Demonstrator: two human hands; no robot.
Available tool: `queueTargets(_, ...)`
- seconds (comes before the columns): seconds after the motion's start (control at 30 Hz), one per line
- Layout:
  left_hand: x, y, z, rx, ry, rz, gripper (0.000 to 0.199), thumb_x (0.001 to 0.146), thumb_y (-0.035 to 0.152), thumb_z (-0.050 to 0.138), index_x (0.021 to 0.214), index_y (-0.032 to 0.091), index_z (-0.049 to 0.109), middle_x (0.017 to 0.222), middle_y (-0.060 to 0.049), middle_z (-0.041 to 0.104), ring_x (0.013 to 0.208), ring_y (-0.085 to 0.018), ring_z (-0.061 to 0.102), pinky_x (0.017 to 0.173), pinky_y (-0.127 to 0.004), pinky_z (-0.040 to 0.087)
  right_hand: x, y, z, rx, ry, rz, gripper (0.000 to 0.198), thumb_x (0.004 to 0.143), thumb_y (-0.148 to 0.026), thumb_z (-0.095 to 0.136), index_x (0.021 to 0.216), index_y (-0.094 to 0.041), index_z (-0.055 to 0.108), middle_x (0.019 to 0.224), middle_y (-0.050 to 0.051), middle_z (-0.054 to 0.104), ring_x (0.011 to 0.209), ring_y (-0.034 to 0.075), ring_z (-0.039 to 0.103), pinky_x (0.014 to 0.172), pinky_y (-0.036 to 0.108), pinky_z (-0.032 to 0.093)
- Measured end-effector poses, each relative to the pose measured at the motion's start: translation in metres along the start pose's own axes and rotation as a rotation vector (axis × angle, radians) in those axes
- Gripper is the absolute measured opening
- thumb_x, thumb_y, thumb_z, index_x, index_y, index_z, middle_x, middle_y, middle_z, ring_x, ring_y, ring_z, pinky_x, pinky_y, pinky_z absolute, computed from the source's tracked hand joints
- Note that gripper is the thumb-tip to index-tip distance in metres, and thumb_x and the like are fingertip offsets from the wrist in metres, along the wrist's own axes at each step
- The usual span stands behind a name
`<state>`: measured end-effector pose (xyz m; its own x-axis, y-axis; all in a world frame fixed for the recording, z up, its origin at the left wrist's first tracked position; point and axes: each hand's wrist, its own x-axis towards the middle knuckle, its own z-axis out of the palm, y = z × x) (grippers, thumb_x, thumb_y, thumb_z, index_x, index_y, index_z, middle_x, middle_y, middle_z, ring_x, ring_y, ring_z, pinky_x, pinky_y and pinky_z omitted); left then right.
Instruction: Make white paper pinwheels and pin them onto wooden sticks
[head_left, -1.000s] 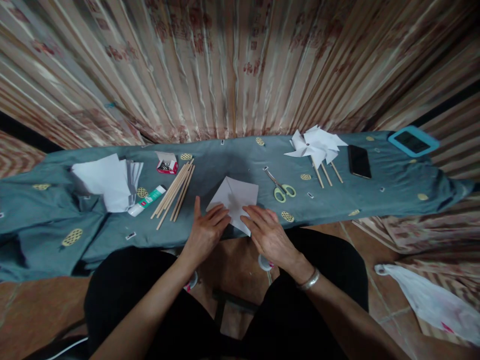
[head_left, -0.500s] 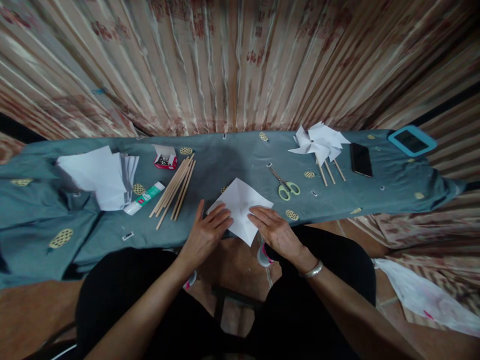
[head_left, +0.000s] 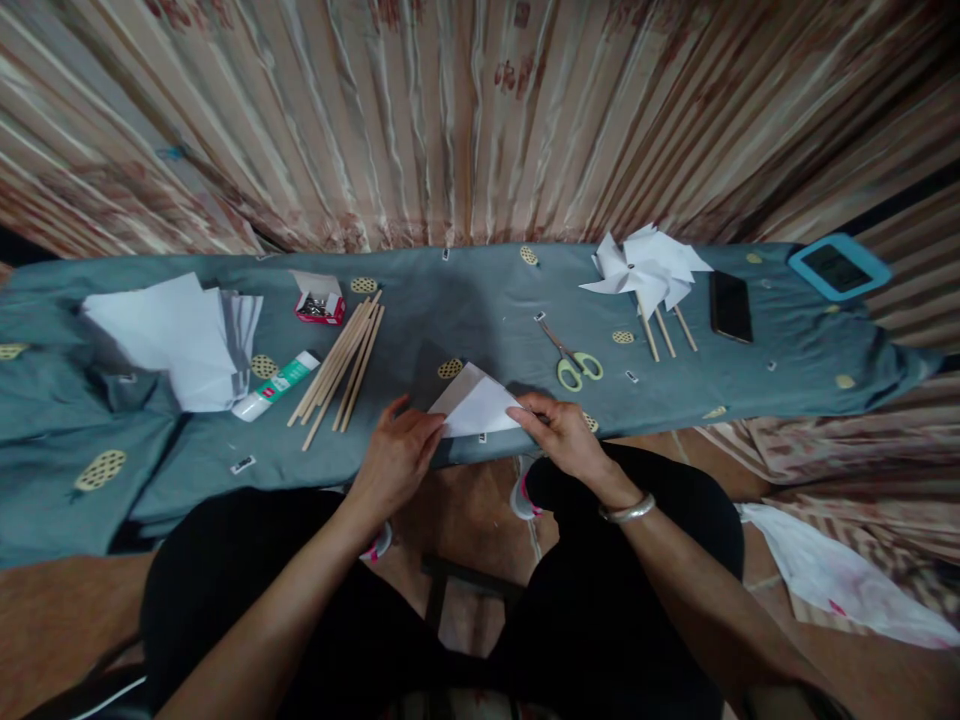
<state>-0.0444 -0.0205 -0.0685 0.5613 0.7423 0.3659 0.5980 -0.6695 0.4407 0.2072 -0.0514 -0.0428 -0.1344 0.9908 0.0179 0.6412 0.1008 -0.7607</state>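
A white square of paper (head_left: 475, 404) is lifted off the front edge of the grey-blue cloth-covered table (head_left: 465, 300), folded over into a triangle shape. My left hand (head_left: 397, 452) pinches its left corner. My right hand (head_left: 561, 432), with a metal bangle at the wrist, pinches its right corner. Both hands are at the table's near edge, above my lap.
A stack of white paper (head_left: 180, 335), a glue tube (head_left: 274, 385), a small red box of pins (head_left: 319, 305) and wooden sticks (head_left: 341, 370) lie left. Green-handled scissors (head_left: 574, 362), finished paper pinwheels (head_left: 649, 270), a phone (head_left: 730, 306) and a blue-cased tablet (head_left: 838, 266) lie right. A curtain hangs behind.
The paper lay flat under both hands; now both hands have raised it at the table edge and folded it in half. The view tipped slightly downward.
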Motion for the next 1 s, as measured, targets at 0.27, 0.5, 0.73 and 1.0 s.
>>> queueTargets(0.27,0.009,0.015,-0.007,0.121,0.058,-0.03,0.038,0.097,0.022,0.047,0.133,0.01,0.051,0.122,-0.017,0.068,0.114,-0.03,0.062,0.097,-0.05,0.05,0.013,0.006,0.004,0.017,0.017,0.089,0.026,0.091,-0.039,0.057,0.081,-0.018,0.068,0.064,-0.003,0.06,0.057,0.012,0.051,0.056,0.023,0.036)
queueTargets(0.5,-0.004,0.049,0.016,0.167,-0.078,0.209,0.043,0.096,0.012,0.042,0.139,0.008,0.043,0.143,-0.018,0.054,0.141,-0.029,0.04,0.116,-0.054,0.032,0.017,0.0,0.005,-0.052,0.056,0.094,0.02,0.089,-0.034,0.06,0.079,-0.018,0.069,0.063,-0.002,0.061,0.058,0.012,0.054,0.056,0.024,0.037)
queueTargets(0.73,-0.011,0.04,0.024,0.138,-0.141,0.148,0.055,0.095,0.022,0.049,0.146,0.008,0.034,0.147,-0.021,0.048,0.143,-0.032,0.037,0.116,-0.059,0.03,0.02,-0.001,0.011,-0.135,0.115,0.139,0.019,0.088,-0.034,0.062,0.081,-0.019,0.071,0.064,0.0,0.066,0.055,0.014,0.055,0.054,0.024,0.037)
queueTargets(1.0,-0.008,0.039,0.023,0.131,-0.163,0.14,0.057,0.095,0.024,0.05,0.146,0.006,0.033,0.147,-0.023,0.048,0.141,-0.033,0.04,0.116,-0.061,0.028,0.023,-0.004,0.014,-0.207,0.163,0.167,0.018,0.087,-0.034,0.063,0.081,-0.019,0.071,0.061,0.0,0.065,0.05,0.013,0.052,0.053,0.025,0.036)
